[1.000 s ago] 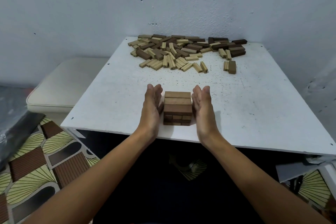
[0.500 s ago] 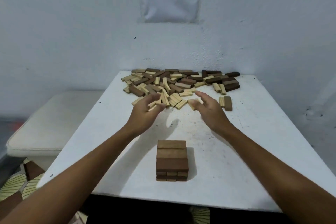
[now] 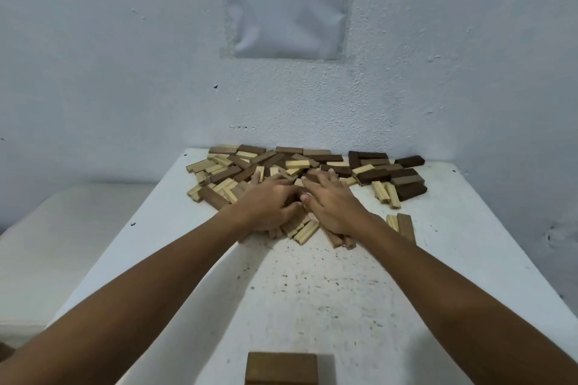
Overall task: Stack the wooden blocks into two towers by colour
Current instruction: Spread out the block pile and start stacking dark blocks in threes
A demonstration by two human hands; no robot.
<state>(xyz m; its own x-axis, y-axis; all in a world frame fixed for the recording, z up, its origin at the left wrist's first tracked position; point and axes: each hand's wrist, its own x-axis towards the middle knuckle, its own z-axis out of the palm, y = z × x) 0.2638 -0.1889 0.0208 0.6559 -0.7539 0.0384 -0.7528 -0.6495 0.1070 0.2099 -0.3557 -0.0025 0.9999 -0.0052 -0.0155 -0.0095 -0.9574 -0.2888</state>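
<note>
While both hands, the left hand (image 3: 269,203) and right hand (image 3: 331,203), lie spread with fingers on the far pile of blocks (image 3: 306,172), the started tower (image 3: 281,367) stands near; light, stiff, smooth blocks, best pinched across their long sides.

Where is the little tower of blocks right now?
In the head view the brown tower stands at the bottom middle, on the near edge of the white table, between the forearms and apart from the block pile.
</note>
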